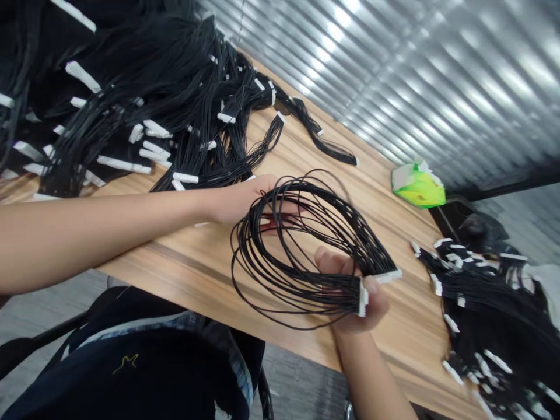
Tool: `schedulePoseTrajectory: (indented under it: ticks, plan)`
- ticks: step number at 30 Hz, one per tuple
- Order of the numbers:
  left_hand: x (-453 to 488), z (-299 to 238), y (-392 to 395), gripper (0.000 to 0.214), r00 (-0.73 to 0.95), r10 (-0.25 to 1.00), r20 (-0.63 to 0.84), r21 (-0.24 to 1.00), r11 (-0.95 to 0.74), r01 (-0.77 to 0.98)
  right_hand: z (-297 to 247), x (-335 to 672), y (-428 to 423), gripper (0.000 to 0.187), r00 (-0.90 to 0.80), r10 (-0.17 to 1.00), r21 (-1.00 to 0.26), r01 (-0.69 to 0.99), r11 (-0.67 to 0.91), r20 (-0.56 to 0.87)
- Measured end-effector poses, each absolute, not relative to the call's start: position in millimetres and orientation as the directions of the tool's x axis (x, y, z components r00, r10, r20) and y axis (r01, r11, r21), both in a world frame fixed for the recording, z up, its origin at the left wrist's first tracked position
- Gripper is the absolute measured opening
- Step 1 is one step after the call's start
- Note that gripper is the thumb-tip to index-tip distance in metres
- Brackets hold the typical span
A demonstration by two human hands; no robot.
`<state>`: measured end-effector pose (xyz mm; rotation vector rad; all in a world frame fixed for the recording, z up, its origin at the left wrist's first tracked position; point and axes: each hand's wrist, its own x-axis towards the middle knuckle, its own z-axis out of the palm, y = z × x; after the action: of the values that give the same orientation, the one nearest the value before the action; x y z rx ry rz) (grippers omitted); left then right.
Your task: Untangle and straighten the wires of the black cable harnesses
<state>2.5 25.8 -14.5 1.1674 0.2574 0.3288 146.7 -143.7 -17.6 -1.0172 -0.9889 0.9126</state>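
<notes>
A wire harness (262, 280) of many thin black wires bends round in a loose loop above the table. Its two white connectors, a short one (363, 297) and a longer one (387, 276), sit close together at the right end. My right hand (371, 312) is closed around that end, thumb at the short connector and fingers behind the wires. At the bend, my left hand (245, 201) lies behind the wires with its fingers stretched out toward the loop's inside. The wires partly cover these fingers and touch the hand.
A big pile of black harnesses (144, 87) with white connectors covers the table's left side. Another heap (494, 315) lies at the right. One harness (312, 125) trails along the back edge of the wooden table (196, 274). A green and white packet (417, 185) stands by the corrugated metal wall (371, 70).
</notes>
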Motion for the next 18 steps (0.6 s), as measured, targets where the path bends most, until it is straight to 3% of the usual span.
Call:
schedulePoseTrajectory:
  ticks: [2,4,10,18]
  plan:
    - [2.8,-12.0,23.6,0.035,0.954,0.298,-0.047,0.923,0.379,-0.073,-19.6,147.7,-142.3,0.057,0.326,0.923,-0.958,-0.130,0.255,0.202]
    - [3.3,-12.5,22.3,0.039,0.952,0.299,-0.064,0.926,0.373,-0.055,-24.7,148.5,-141.2,0.054,0.377,0.913,-0.970,-0.115,0.216,0.158]
    - [6.2,-19.0,29.2,0.048,0.888,0.458,-0.043,0.966,0.245,-0.079,-51.2,151.6,-136.8,0.040,0.467,0.879,-0.983,-0.093,0.156,0.096]
    - [5.8,-13.7,26.1,0.044,0.836,0.546,-0.055,0.972,0.221,-0.080,-64.2,159.1,-141.1,0.049,0.249,0.967,-0.989,-0.149,-0.019,-0.056]
